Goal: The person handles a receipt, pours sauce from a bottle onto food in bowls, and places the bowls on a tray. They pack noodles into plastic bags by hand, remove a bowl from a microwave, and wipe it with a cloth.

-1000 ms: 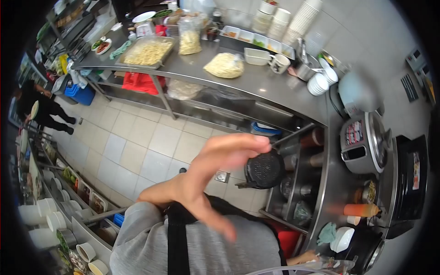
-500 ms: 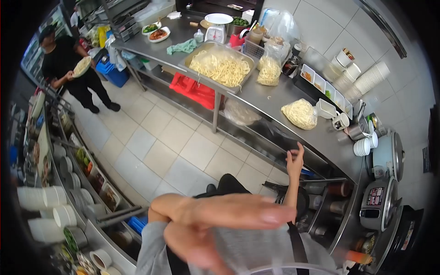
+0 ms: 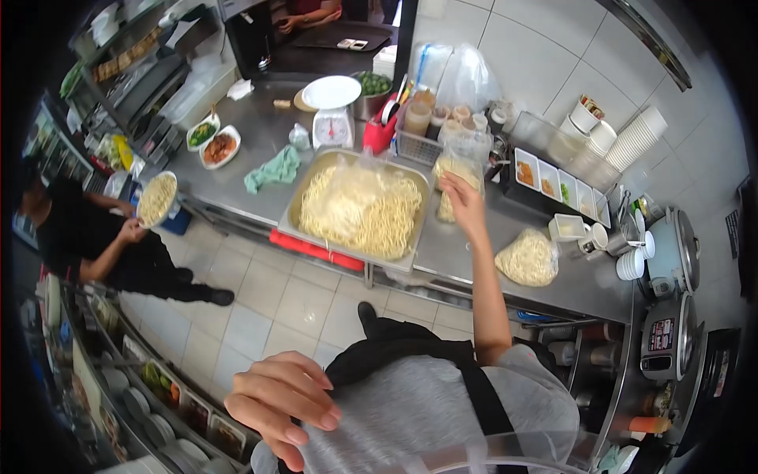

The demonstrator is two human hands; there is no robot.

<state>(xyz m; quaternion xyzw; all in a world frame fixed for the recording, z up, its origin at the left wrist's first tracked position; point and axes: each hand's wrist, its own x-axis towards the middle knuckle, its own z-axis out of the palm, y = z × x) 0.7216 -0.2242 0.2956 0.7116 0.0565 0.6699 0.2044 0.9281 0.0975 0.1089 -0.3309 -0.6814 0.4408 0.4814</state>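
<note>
My right hand [image 3: 462,201] is stretched out over the steel counter [image 3: 260,130], fingers extended, resting against an open clear bag of noodles [image 3: 450,170]. Just left of it sits a large metal tray [image 3: 294,212] heaped with pale noodles under loose plastic film. A second, closed bag of noodles [image 3: 527,257] lies on the counter to the right. My left hand [image 3: 280,404] hangs low near my grey shirt and black apron strap, fingers loosely curled and apart, holding nothing.
A scale with a white plate [image 3: 332,118], a green cloth [image 3: 272,170], sauce tubs [image 3: 553,186], stacked bowls [image 3: 632,138] and rice cookers [image 3: 671,253] line the counter. A person in black [image 3: 87,237] at left holds a plate of noodles [image 3: 156,197]. Shelves of bowls run along the lower left.
My right hand has moved from the counter's edge up to the open noodle bag. My left hand has dropped from in front of the camera to my waist.
</note>
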